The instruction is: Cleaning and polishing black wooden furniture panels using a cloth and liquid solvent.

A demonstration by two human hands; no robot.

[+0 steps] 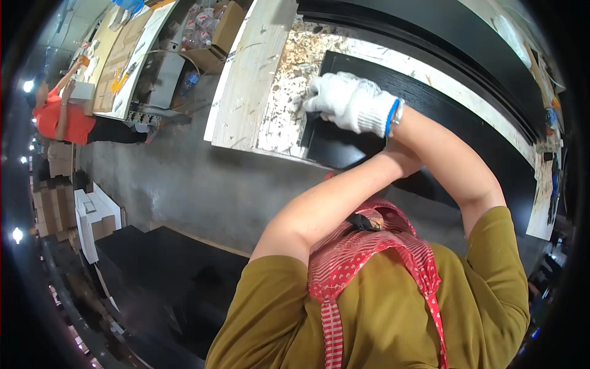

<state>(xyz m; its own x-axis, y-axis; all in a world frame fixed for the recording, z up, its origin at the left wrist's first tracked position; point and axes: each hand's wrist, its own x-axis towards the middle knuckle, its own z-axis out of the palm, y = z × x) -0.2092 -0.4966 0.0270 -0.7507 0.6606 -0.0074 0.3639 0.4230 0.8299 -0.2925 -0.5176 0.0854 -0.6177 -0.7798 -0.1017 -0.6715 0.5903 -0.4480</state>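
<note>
A long black panel (424,111) lies on the paint-spotted bench. My right hand (350,101), in a white knit glove with a blue cuff edge, rests over the panel's left end. Its fingers are curled, and whatever they may hold is hidden beneath the glove. My forearms cross, the right one over the left. Below the right wrist, my left hand (405,161) is bare and close to the panel's near edge. The right forearm covers most of it, so its fingers do not show.
More black boards (442,37) lie along the bench's far side. A pale plank (246,86) forms its left end. Dark panels (166,277) are stacked behind me at left. A person in red (61,117) works at another table, near a carton of plastic bottles (206,31).
</note>
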